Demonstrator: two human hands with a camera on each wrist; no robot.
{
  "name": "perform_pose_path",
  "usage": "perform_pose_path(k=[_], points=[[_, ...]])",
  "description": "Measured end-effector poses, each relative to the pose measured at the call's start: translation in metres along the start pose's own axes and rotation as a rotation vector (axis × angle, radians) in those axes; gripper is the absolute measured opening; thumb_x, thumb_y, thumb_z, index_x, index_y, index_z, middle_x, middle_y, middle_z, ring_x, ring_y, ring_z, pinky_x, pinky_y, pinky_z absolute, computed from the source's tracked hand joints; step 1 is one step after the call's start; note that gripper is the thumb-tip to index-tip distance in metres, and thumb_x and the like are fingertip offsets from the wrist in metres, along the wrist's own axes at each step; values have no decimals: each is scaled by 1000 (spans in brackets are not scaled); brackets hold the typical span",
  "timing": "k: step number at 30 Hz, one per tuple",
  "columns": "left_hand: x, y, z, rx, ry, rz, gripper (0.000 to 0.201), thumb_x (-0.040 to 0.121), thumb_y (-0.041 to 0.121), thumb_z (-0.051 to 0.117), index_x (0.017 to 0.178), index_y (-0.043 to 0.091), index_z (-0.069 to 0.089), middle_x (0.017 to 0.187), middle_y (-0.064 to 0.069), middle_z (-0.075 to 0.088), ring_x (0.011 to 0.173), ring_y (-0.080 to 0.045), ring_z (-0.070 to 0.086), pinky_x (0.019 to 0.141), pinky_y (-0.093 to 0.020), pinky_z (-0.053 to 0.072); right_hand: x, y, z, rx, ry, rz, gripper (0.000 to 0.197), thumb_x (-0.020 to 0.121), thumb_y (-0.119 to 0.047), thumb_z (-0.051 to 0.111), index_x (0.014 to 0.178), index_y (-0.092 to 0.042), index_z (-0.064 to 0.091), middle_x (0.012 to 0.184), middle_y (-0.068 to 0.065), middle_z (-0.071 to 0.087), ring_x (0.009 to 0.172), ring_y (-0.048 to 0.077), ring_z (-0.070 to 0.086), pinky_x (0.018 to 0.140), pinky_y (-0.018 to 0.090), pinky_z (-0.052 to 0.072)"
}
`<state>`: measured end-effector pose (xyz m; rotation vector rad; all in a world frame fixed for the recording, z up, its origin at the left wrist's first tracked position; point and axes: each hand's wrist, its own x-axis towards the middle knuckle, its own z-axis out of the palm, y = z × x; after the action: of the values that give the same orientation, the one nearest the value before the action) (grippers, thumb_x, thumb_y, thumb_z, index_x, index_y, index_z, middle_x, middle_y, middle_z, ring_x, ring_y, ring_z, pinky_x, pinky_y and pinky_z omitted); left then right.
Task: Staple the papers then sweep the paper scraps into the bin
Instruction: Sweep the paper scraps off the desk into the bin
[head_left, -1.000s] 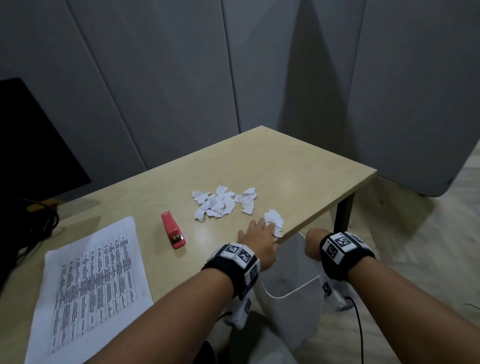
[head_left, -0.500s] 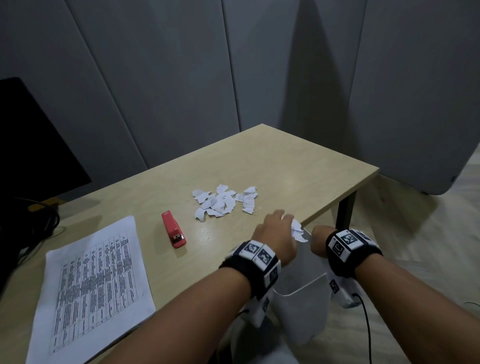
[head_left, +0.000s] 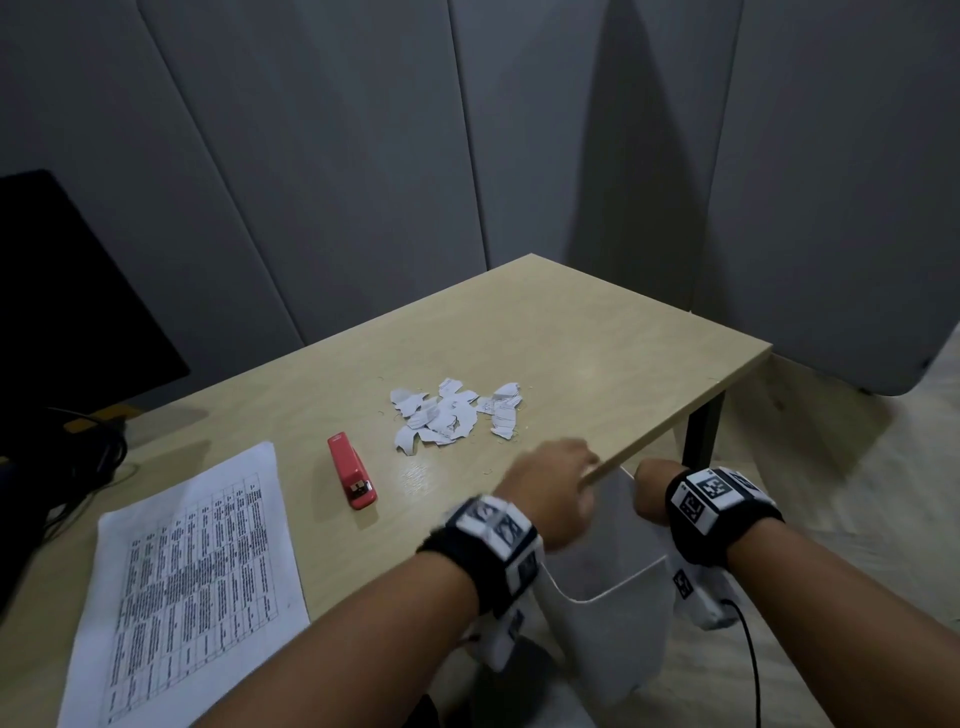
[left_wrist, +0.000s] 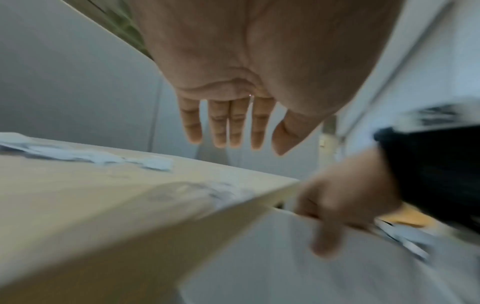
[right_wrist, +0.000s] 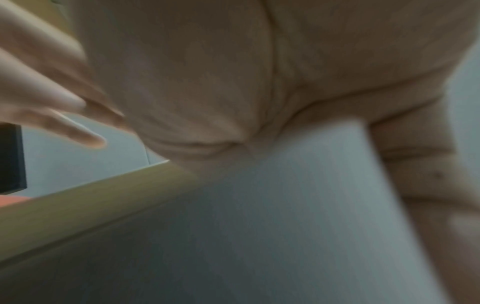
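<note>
A pile of torn white paper scraps (head_left: 453, 415) lies mid-table, seen blurred in the left wrist view as scraps (left_wrist: 78, 153). My left hand (head_left: 558, 480) hovers over the table's near edge, blurred, with straight fingers (left_wrist: 219, 127) holding nothing. Just right of it, my right hand (head_left: 649, 488) grips the rim of the white bin (head_left: 613, 623), which sits just below the edge; its fingers (left_wrist: 324, 236) curl over the rim. The printed papers (head_left: 187, 582) lie at the near left, with the red stapler (head_left: 351, 475) between them and the scraps.
The wooden table (head_left: 571, 338) ends at a corner on the right with a black leg (head_left: 701, 436). A dark monitor (head_left: 67, 291) and cables (head_left: 67, 467) stand at the left. Grey panels close off the back.
My left hand has pushed a small clump of scraps off the table's edge; that clump no longer shows there. The right hand has stayed on the bin's rim.
</note>
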<state>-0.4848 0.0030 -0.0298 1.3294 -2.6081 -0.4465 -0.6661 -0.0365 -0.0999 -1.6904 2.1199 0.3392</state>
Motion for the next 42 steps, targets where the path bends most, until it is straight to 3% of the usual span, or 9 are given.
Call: perform_pose_path(k=[5,8,14,21,24,27,30,35,42], points=[[39,-58,-29,70,-119,-413,53,91,33,50,141,19,40,156,-8,30,144,-30,28,114,-50,31,-1,1,0,38,5,10,19,87,-15,48,68,-14,46,100,11,65,101,29,66,85,33,55],[39,-68,-22,138,-240,-361,35,85,37,53,115,18,49,138,-9,46,126,-32,44,102,-49,42,-2,0,-1,41,-5,-1,12,85,-16,47,74,-13,47,107,12,66,103,31,65,88,35,55],[7,-36,4,130,-270,-113,47,91,35,54,131,12,45,151,-10,34,134,-29,36,108,-51,38,-1,1,-1,59,0,-5,18,82,-17,48,64,-13,47,101,11,69,96,29,67,88,37,57],[-29,15,33,122,-335,56,71,99,26,46,157,9,8,166,-11,-3,153,-28,-4,124,-43,4,-4,-2,-2,44,-34,-14,12,81,-20,52,79,-10,58,97,8,67,90,27,66,86,36,56],[-29,28,37,-13,-326,119,58,96,21,47,150,7,33,161,-13,26,146,-31,28,119,-43,29,-10,-4,-2,44,-39,-17,12,88,-17,53,87,-6,58,94,10,64,95,28,63,82,33,52],[-4,18,22,-117,-105,25,48,85,23,46,131,17,58,136,-7,59,123,-29,56,102,-40,47,-8,-2,-1,63,-4,0,22,86,-19,52,66,-15,46,80,6,58,84,27,62,79,32,53],[41,-20,2,-126,74,-203,46,91,25,49,137,21,51,147,-2,48,133,-25,47,110,-37,39,-9,0,-3,74,-18,19,24,88,-16,48,64,-14,45,81,5,57,83,27,61,79,31,53],[85,-79,-12,150,-115,-428,69,90,39,53,151,20,27,155,-8,30,142,-32,30,113,-46,32,-9,2,-9,61,-52,16,12,88,-15,48,90,-8,57,99,10,66,102,29,65,84,34,54],[59,-45,2,150,-259,-200,46,89,33,51,130,16,48,144,-8,39,133,-31,37,105,-53,41,-5,6,-8,59,-24,19,12,89,-16,46,84,-9,54,102,13,67,101,30,66,87,35,55]])
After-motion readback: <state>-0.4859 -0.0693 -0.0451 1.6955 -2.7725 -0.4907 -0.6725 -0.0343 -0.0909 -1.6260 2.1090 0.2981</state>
